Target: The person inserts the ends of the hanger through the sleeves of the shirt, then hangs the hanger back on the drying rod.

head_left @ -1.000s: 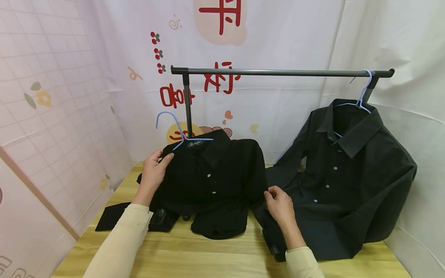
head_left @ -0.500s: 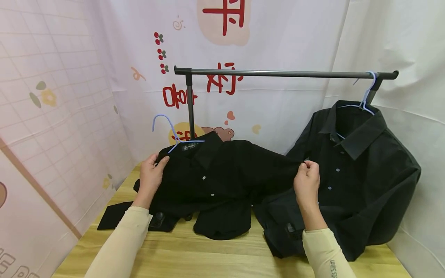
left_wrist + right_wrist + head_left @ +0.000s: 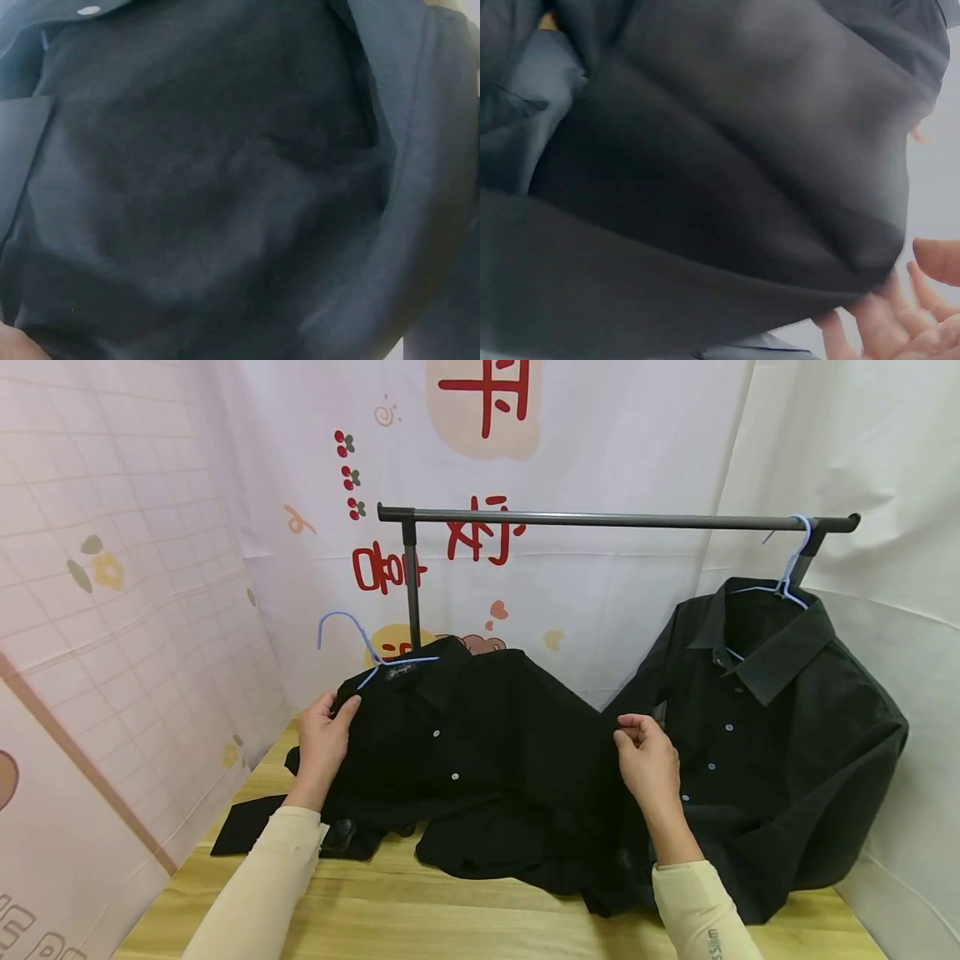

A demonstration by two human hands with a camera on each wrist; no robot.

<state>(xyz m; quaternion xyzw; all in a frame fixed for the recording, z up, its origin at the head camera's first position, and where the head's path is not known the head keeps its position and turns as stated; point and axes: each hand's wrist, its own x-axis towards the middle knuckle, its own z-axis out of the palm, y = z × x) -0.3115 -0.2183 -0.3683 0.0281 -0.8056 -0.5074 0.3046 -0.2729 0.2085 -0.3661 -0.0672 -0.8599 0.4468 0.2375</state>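
A black shirt [image 3: 480, 743] with white buttons is held up above the table, a blue hanger [image 3: 371, 647] inside its collar. My left hand [image 3: 324, 745] grips its shoulder on the left, thumb in front; only a bit of that hand shows in the left wrist view, where dark shirt cloth [image 3: 225, 180] fills the picture. At the shirt's other side, the sleeve [image 3: 573, 735] hangs down beside my right hand [image 3: 651, 760]. In the right wrist view the thumb [image 3: 939, 261] stands apart from the fingers, which are at the edge of the dark cloth [image 3: 727, 150].
A second black shirt [image 3: 780, 760] hangs on a blue hanger [image 3: 797, 560] at the right end of the grey rack bar [image 3: 600, 517]. A rack post [image 3: 412, 585] stands behind the held shirt. More black cloth [image 3: 243, 825] lies on the wooden table [image 3: 420, 910].
My right hand pulled the sleeve out to the right and up, then loosened its fingers, and the sleeve dropped. My left hand stays on the shoulder; the hanger hook shifted slightly left.
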